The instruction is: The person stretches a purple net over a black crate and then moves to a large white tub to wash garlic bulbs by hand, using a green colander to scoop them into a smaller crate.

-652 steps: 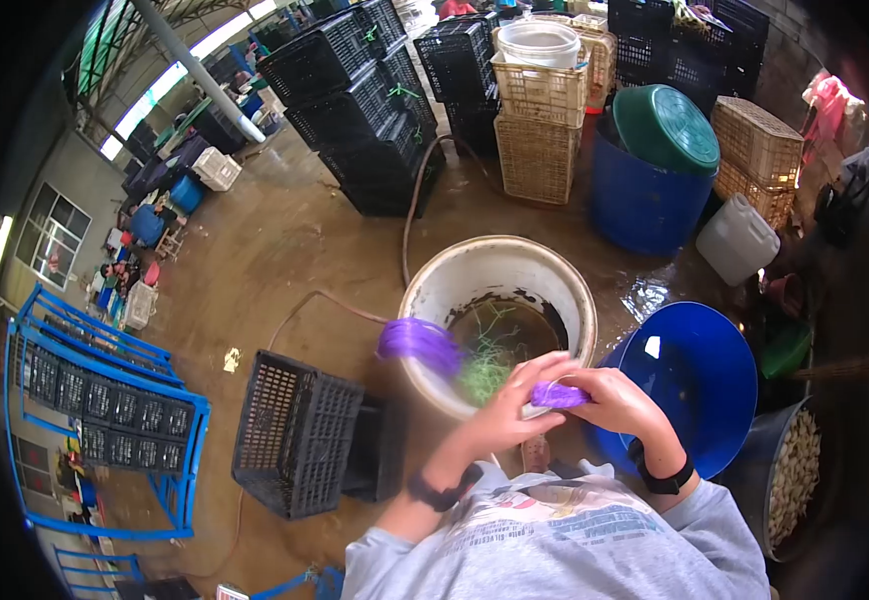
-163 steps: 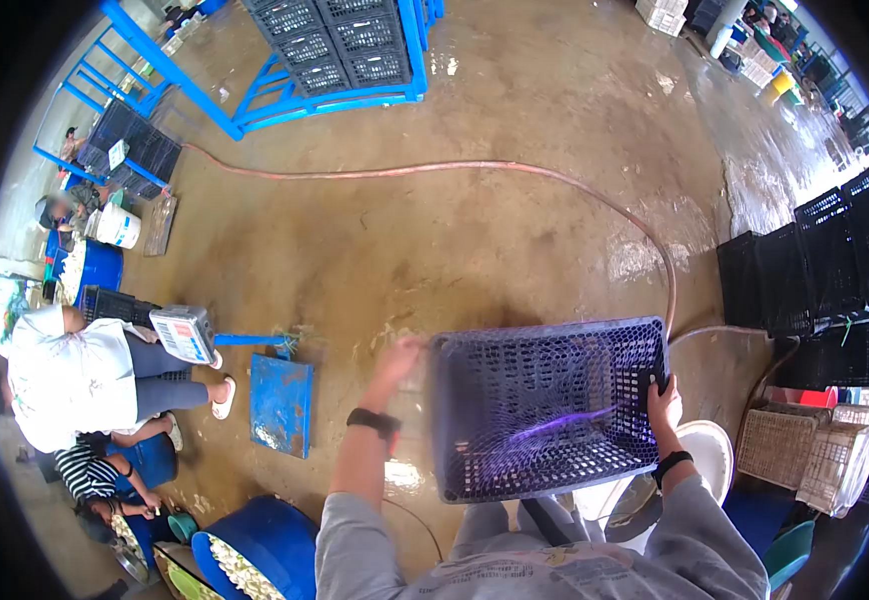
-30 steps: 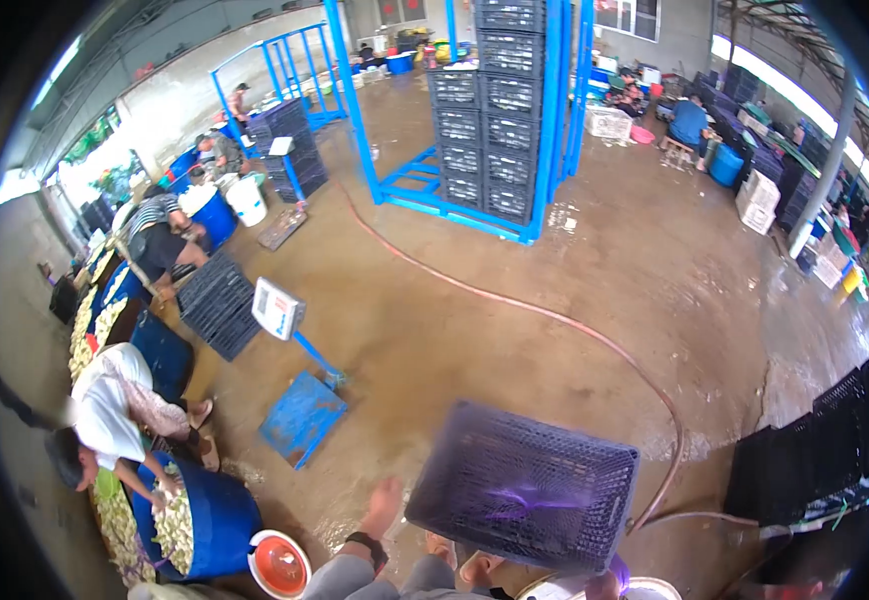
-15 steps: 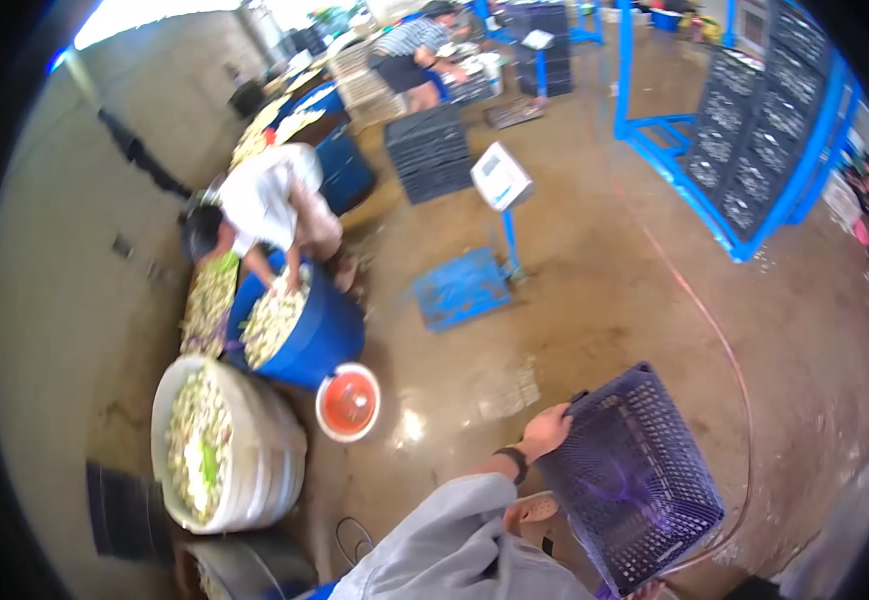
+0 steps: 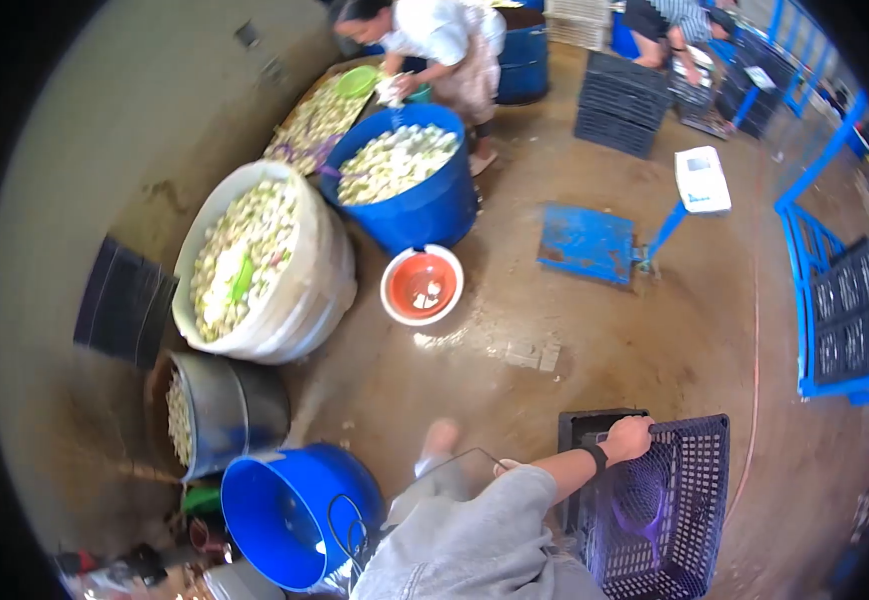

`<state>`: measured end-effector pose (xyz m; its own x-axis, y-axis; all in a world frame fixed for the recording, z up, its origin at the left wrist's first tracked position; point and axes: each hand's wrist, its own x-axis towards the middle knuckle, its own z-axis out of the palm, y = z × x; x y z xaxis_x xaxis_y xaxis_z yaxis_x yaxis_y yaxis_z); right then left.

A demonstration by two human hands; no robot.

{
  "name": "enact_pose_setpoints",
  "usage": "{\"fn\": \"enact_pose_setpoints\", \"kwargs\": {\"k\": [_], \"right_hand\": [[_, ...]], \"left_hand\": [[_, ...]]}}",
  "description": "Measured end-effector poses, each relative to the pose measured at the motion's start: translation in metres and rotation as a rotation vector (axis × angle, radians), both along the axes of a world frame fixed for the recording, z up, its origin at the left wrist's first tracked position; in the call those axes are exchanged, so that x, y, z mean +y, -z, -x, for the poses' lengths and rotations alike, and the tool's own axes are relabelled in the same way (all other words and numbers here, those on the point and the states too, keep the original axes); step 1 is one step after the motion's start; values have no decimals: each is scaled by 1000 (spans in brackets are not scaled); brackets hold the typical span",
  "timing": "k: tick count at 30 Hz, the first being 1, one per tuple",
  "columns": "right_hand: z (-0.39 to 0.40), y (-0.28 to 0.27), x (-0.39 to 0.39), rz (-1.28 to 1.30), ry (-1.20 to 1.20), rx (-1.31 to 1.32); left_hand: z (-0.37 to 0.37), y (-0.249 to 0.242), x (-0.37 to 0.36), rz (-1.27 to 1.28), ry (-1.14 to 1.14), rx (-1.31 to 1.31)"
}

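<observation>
My left hand [image 5: 629, 438] is closed round the upper rim of a dark purple plastic crate [image 5: 693, 485] at the lower right. A dark band circles the wrist, and the grey sleeve fills the bottom middle. The crate is tilted and has perforated sides; purple netting shows inside it. Partly behind it, on its left side, is a black crate [image 5: 577, 430]. My right hand does not show. A bare foot or shoe, blurred, is left of my arm.
An empty blue tub [image 5: 300, 515], a grey drum [image 5: 240, 400], a white tub [image 5: 320, 270] and a blue tub [image 5: 405, 215] with pale produce line the left. A red basin [image 5: 422, 286] and a blue scale [image 5: 587, 243] stand ahead. One person bends over the produce; another works beyond.
The view has swung left, shifting the tubs and scale rightward. The held crate has turned more upright, and a black crate now shows beside it. The person at the blue tub has straightened somewhat.
</observation>
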<state>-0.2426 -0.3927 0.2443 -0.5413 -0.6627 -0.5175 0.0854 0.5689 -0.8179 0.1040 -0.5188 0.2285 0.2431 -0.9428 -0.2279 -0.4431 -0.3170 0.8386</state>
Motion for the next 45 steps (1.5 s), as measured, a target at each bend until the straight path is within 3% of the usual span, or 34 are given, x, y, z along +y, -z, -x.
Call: {"fn": "enact_pose_setpoints", "kwargs": {"k": [4, 6, 9, 11, 12, 14, 16, 17, 18, 20, 22, 24, 25, 27, 29, 31, 33, 34, 37, 40, 42, 45], "right_hand": [[-46, -20, -3, 43, -123, 254], [-80, -29, -10, 70, -181, 372], [-143, -40, -19, 108, -284, 522], [-198, -45, -20, 114, -376, 579], [-228, -46, -20, 94, -452, 585], [-294, -45, -14, 67, -667, 531], [-391, -42, -2, 140, -975, 275], [-444, -41, 6, 184, -1118, 103], [-478, -9, -2, 191, -1214, -50], [-577, -9, 35, 203, -1407, 5], [-658, -15, 84, 196, -1509, -151], [-717, -14, 117, 162, -1688, -74], [-741, -4, 125, 111, -1797, 0], [-784, 41, 140, -18, -1761, -118], [-825, 74, 160, -171, -1716, -126], [-862, 105, 191, -197, -1726, 15], [-875, 173, 211, -81, -1792, 35], [-882, 205, 219, -16, -1822, 51], [-896, 252, 249, -100, -1796, 101], [-915, 297, 280, -217, -1699, 59], [-913, 370, 281, -158, -1699, -20], [-930, 408, 299, -59, -1715, 94]], "left_hand": [[-78, -42, 90, 41, -58, 239], [-119, -18, 127, 20, -174, 306], [-186, 10, 184, -165, -485, 384], [-242, -10, 241, -245, -717, 526], [-265, 9, 265, -308, -805, 409], [-318, 50, 318, -386, -915, 337], [-377, 27, 388, -347, -1075, 285], [-404, 57, 422, -388, -1093, 190], [-425, 47, 457, -390, -1302, 148], [-455, 30, 528, -225, -1665, 259], [-469, 60, 591, -155, -1863, 220], [-470, 95, 650, -148, -2045, 337], [-462, 155, 691, -80, -1937, 334], [-444, 203, 751, -88, -1798, 347], [-431, 184, 766, -208, -1797, 361], [-417, 204, 786, -121, -1931, 450], [-430, 223, 802, 9, -2178, 681], [-440, 208, 794, -5, -2323, 815], [-460, 221, 791, 48, -2407, 794], [-472, 318, 823, 132, -2390, 835], [-456, 420, 870, -226, -2035, 654], [-513, 423, 864, -276, -2029, 659]]}}
